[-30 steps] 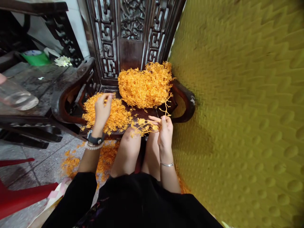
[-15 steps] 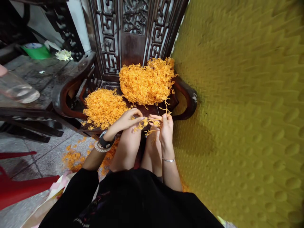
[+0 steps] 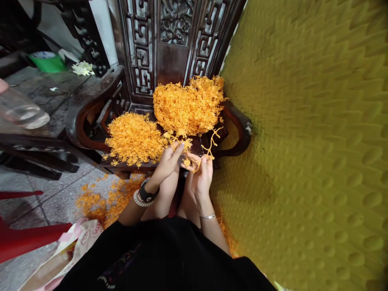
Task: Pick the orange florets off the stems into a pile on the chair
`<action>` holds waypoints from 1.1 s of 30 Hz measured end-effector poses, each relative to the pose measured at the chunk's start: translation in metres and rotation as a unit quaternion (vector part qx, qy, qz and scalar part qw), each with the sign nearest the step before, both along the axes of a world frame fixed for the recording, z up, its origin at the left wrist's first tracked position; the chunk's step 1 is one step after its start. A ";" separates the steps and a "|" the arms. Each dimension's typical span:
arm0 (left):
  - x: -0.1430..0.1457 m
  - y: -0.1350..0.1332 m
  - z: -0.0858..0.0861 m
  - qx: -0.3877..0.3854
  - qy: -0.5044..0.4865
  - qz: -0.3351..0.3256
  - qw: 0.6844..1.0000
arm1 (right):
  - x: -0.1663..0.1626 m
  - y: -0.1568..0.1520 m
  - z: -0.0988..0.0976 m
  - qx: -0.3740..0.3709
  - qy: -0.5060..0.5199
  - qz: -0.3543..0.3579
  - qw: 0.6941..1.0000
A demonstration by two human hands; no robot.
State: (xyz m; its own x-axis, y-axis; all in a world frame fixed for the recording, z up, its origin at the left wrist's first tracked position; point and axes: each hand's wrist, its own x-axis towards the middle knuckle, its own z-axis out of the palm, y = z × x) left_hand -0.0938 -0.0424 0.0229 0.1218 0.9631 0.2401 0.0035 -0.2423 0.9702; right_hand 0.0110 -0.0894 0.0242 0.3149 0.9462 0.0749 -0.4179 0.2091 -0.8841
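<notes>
My left hand, with a black watch and a beaded bracelet at the wrist, pinches a bunch of small orange flower pieces between thumb and fingers. Close beside it, my right hand holds a thin branching orange stem that sticks up past the fingertips. A few orange pieces lie across its fingers. Both hands are above my knees, at the front of a dark carved wooden chair. On its seat sit a lower loose heap of orange flower pieces at left and a larger tangled orange pile behind.
Orange bits litter the tiled floor at left, near a red stool and a printed bag. The wooden side table carries green tape, pale flowers and a clear cup. A yellow textured mat stands along the right.
My left hand has turned and closed on the orange pieces, lifting them toward the heap. My right hand has shifted slightly left and lower, its stem now more upright.
</notes>
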 end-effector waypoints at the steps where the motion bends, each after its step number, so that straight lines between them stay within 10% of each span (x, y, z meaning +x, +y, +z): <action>1: -0.001 0.002 0.006 -0.002 -0.009 0.021 1.000 | -0.001 -0.003 -0.005 -0.006 0.007 0.011 1.000; 7: -0.013 0.008 0.020 0.000 -0.027 0.039 0.999 | 0.007 -0.020 -0.034 -0.114 -0.029 0.090 0.989; 13: -0.009 0.002 0.018 -0.009 -0.071 0.051 0.996 | 0.012 -0.023 -0.010 -0.010 -0.281 -0.222 0.934; 19: 0.001 -0.004 0.018 0.030 -0.053 -0.018 0.998 | -0.010 0.005 0.009 0.018 -0.254 0.092 0.963; 26: -0.022 0.005 0.029 -0.050 -0.210 -0.049 0.975 | -0.012 0.010 0.005 0.033 -0.404 0.113 0.907; 33: -0.048 0.021 0.032 0.057 -0.056 0.065 0.995 | -0.009 0.005 0.018 0.036 -0.551 0.070 0.831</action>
State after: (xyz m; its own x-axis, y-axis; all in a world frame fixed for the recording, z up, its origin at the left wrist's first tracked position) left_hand -0.1414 -0.0211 0.0553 -0.0359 0.9348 0.3533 -0.0656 -0.3550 0.9326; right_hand 0.0020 -0.0844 0.0425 -0.0949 0.9480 0.3036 0.6120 0.2961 -0.7333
